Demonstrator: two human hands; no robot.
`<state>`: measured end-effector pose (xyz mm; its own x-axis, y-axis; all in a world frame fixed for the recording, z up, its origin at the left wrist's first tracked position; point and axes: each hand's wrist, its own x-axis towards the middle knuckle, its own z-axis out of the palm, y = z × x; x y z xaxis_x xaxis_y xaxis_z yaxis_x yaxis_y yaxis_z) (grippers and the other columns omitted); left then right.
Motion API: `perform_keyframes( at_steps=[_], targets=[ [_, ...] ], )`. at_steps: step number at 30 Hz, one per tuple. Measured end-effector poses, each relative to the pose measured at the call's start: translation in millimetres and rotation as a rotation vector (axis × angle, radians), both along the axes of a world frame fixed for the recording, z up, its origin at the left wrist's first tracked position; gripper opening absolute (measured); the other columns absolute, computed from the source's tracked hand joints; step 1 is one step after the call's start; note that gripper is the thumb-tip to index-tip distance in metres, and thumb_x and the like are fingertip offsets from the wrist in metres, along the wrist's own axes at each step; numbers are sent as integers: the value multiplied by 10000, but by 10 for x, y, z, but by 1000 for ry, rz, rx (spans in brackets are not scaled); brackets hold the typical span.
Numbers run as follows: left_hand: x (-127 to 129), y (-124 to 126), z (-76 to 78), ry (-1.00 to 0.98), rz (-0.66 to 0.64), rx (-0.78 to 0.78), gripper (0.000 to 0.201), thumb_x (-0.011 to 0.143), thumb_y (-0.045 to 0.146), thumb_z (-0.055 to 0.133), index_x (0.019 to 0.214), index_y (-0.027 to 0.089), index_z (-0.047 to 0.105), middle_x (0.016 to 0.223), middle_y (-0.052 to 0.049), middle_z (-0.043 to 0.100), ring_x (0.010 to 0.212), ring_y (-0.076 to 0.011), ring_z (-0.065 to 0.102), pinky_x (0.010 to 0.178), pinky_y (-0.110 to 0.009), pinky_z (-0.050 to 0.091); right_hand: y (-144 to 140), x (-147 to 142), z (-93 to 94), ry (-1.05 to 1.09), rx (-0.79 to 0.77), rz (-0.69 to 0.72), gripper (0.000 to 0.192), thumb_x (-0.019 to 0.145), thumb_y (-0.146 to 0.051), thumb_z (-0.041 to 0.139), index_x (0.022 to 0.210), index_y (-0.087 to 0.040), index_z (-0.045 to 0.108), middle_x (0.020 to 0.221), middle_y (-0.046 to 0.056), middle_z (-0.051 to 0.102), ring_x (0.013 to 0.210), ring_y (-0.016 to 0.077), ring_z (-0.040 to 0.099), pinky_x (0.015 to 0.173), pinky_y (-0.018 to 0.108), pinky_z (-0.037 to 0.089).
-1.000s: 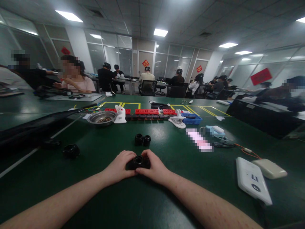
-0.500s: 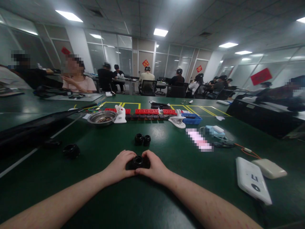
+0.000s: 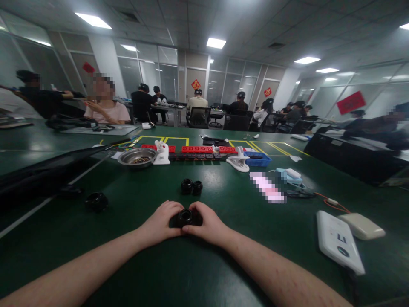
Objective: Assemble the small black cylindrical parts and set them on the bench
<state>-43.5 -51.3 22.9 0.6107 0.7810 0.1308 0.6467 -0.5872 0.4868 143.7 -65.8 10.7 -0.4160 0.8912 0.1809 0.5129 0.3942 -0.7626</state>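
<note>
My left hand point(image 3: 165, 219) and my right hand point(image 3: 206, 222) meet near the middle of the green table. Their curved fingers and thumbs close round a black ring-shaped fitting point(image 3: 185, 217), which stands with its round opening facing up. Both thumbs come together on its near side. Beyond my fingertips two more black fittings, a larger one point(image 3: 186, 186) and a smaller one point(image 3: 197, 187), sit side by side. Another black ring-like fitting point(image 3: 96, 201) lies apart to the left of my hands.
A metal bowl point(image 3: 137, 158) of small parts stands farther back beside a white clip stand point(image 3: 162, 153). Red blocks point(image 3: 197, 149), another white clip point(image 3: 238, 160) and a blue tray point(image 3: 257, 159) line up rightward. A white device point(image 3: 340, 241) lies at right. Several people sit beyond.
My hands and the fitting between them stay almost in place. The view shifts very slightly.
</note>
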Motion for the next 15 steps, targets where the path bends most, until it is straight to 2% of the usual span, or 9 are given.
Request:
perform_keyframes(
  at_steps=[2, 5, 8, 12, 15],
  targets=[
    [1, -2, 6, 1, 3, -4, 362, 684, 426, 623, 955, 194, 563, 999, -58, 557, 944, -247, 495, 878, -418, 381, 8, 16, 18, -16, 36, 57, 388, 660, -317, 661, 992, -179, 515, 933, 44, 557, 837, 184, 528, 732, 320, 434],
    [-1, 3, -4, 0, 4, 0, 364, 687, 420, 624, 970, 202, 561, 1026, -56, 553, 968, -250, 485, 889, -417, 373, 7, 28, 10, 12, 60, 132, 518, 672, -339, 652, 1126, -189, 452, 1068, 67, 530, 968, 202, 500, 840, 347, 391],
    [-2, 7, -9, 5, 8, 11, 365, 684, 423, 627, 968, 203, 564, 1028, -53, 557, 975, -253, 485, 917, -431, 342, -3, 13, -34, 48, 8, 75, 669, 621, -393, 685, 1176, -181, 379, 1083, 81, 513, 968, 211, 501, 832, 353, 400],
    [1, 2, -2, -1, 0, 11, 349, 695, 439, 611, 939, 191, 576, 1005, -54, 560, 941, -243, 499, 878, -405, 379, 4, -5, -45, 18, -11, -14, 473, 628, -358, 681, 1012, -175, 474, 916, 44, 546, 805, 182, 528, 691, 312, 443],
    [-2, 10, -24, -1, -2, 24, 358, 680, 422, 628, 941, 182, 575, 997, -57, 561, 937, -245, 499, 858, -393, 392, 17, 11, -5, -7, 51, 60, 364, 676, -275, 644, 1004, -181, 517, 941, 44, 556, 859, 187, 523, 755, 322, 427]
  ],
)
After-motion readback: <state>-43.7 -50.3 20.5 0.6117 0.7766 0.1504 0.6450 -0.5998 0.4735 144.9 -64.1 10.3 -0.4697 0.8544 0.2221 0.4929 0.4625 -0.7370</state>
